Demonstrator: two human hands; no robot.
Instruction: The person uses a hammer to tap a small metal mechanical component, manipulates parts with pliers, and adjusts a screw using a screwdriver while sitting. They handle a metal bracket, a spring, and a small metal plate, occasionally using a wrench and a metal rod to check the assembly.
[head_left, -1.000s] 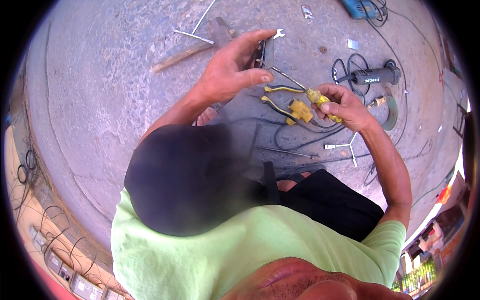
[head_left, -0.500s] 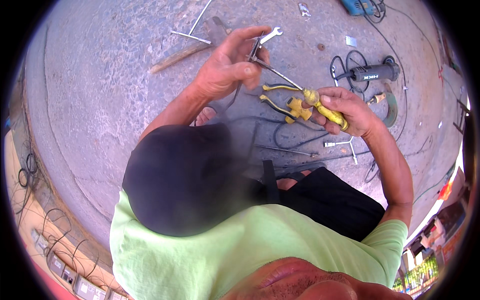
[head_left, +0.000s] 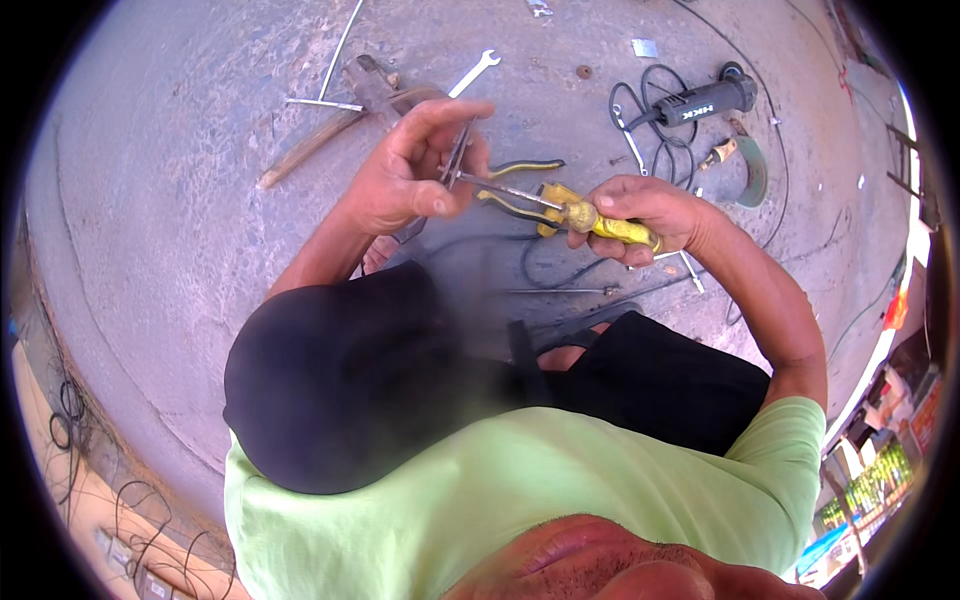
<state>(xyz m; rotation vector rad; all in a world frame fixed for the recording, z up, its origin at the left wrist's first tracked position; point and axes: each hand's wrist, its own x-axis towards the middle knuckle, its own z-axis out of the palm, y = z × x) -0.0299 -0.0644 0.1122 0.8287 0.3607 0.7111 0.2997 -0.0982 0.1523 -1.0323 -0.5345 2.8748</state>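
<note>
My left hand [head_left: 415, 170] is closed on a small, thin dark metal piece [head_left: 459, 150], pinched between thumb and fingers. In my right hand [head_left: 650, 212] is a screwdriver [head_left: 625, 231] with a worn yellow handle. Its shaft points left, and the tip meets the metal piece beside my left thumb. Exactly how the tip sits there is too small to tell. Below the shaft lie yellow-and-black-handled pliers [head_left: 527, 167] and a yellow tool [head_left: 549, 222], partly hidden by the screwdriver.
Beyond my left hand lie a wooden-handled hammer [head_left: 312, 150], a T-handle wrench [head_left: 325, 103] and an open-end wrench [head_left: 476, 72]. A corded black power tool [head_left: 705, 103] rests at far right, near a curved green guard-like piece [head_left: 752, 172]. A thin rod [head_left: 555, 291] lies near my knee.
The view has turned, so the floor tools and both hands appear farther left. Both hands keep their grips, with the screwdriver tip still at the metal piece.
</note>
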